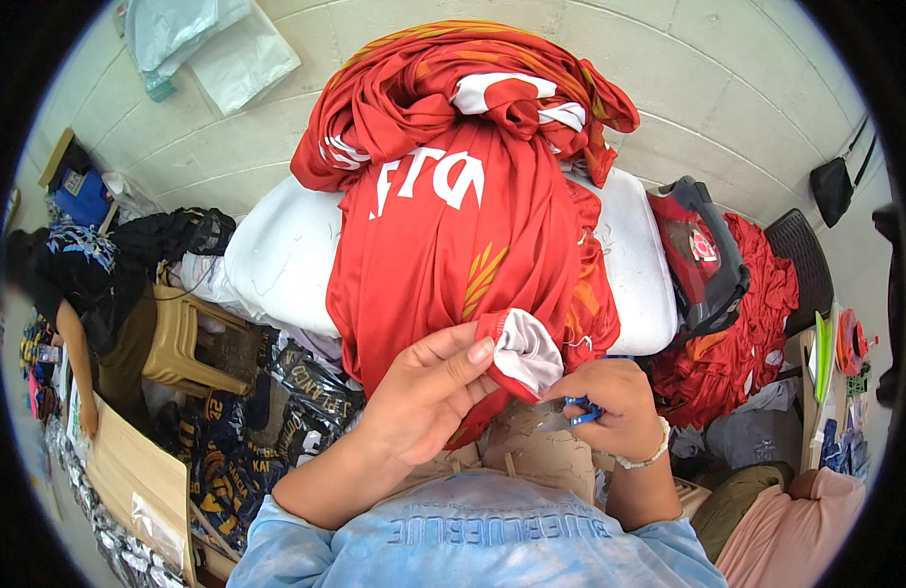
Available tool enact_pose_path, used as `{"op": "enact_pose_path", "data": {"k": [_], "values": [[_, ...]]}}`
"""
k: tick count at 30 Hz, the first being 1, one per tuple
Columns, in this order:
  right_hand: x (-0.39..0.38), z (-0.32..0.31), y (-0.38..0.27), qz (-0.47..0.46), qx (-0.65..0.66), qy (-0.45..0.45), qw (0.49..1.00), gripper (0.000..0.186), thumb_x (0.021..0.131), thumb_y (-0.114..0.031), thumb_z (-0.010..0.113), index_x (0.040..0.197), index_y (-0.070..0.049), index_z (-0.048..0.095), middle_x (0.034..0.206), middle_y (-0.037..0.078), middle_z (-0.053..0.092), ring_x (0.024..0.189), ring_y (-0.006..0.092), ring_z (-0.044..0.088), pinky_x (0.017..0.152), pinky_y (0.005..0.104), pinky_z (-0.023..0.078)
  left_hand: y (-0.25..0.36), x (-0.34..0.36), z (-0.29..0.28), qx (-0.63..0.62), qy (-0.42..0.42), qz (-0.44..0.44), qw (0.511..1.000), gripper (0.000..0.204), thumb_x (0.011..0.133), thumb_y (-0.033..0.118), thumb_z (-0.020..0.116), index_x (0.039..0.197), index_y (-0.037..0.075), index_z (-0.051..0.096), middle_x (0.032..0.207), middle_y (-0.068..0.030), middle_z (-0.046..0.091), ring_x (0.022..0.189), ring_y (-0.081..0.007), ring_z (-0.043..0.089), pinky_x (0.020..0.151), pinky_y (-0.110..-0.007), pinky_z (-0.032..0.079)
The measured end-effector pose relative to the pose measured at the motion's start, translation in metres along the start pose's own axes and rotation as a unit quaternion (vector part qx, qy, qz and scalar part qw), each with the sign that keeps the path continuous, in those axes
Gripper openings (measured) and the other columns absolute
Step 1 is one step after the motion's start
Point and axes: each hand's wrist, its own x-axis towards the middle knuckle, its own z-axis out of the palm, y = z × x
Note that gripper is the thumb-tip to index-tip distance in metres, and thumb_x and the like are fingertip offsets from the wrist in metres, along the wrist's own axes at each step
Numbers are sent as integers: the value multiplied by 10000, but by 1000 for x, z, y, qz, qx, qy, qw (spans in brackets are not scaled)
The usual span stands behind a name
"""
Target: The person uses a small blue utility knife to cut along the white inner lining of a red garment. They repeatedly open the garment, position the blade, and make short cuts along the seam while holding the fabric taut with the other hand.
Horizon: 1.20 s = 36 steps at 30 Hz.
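A large red jersey (pixel 423 269) with white lettering and gold leaf marks drapes toward me. My left hand (pixel 428 392) pinches the edge of its sleeve opening (pixel 528 355) between thumb and fingers, and the pale inner side is turned out. At the opening's right edge is my right hand (pixel 614 402), curled around blue-handled thread snips (pixel 585 412); their blades point left, just below the cloth. Its fingertips are close to the fabric edge, but whether they also grip it I cannot tell. Fine loose threads show near the hem.
The jerseys lie over a white padded surface (pixel 276 260) against a block wall. To the right are a grey-and-red bag (pixel 703 245) and a heap of red garments (pixel 766 284). A beige plastic stool (pixel 173 343) and another person (pixel 75 294) are at left; pink clothing (pixel 796 534) shows lower right.
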Motion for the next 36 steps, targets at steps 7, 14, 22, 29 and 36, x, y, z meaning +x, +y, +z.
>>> {"op": "enact_pose_path", "data": {"k": [7,14,22,29,36], "values": [[-5,0,6,13,65,-2,998,289,622,18,652,905,-39,670,753,82,655,621,227,633,568,291,484,-1,4,0,-53,17,66,996,346,943,83,529,1286,40,509,1183,-93,606,1120,-186,565,985,-361,447],[-7,3,14,42,86,-21,995,283,647,-26,682,928,-19,648,772,75,650,641,191,633,582,277,475,-4,2,8,51,16,123,991,459,912,-17,536,1356,6,421,1166,-106,615,1083,-174,588,960,-334,461],[-13,32,-9,113,170,173,963,417,755,-101,775,1070,17,529,850,79,606,760,94,581,677,229,459,-11,2,12,110,22,167,979,560,880,-73,559,1395,-15,348,1134,-120,629,1045,-165,601,935,-318,463],[-3,39,-11,24,-19,215,976,355,730,-113,800,992,13,597,795,94,655,642,139,649,532,248,476,-10,-1,14,65,-4,147,987,596,882,-81,546,1418,-20,293,1138,-145,626,1066,-190,599,946,-329,463],[2,38,-15,18,-25,215,976,355,697,-115,818,958,19,619,758,100,653,631,157,652,533,250,479,-11,-1,11,103,7,159,982,607,875,-96,542,1422,-16,290,1138,-151,627,1068,-196,601,961,-340,452]]}}
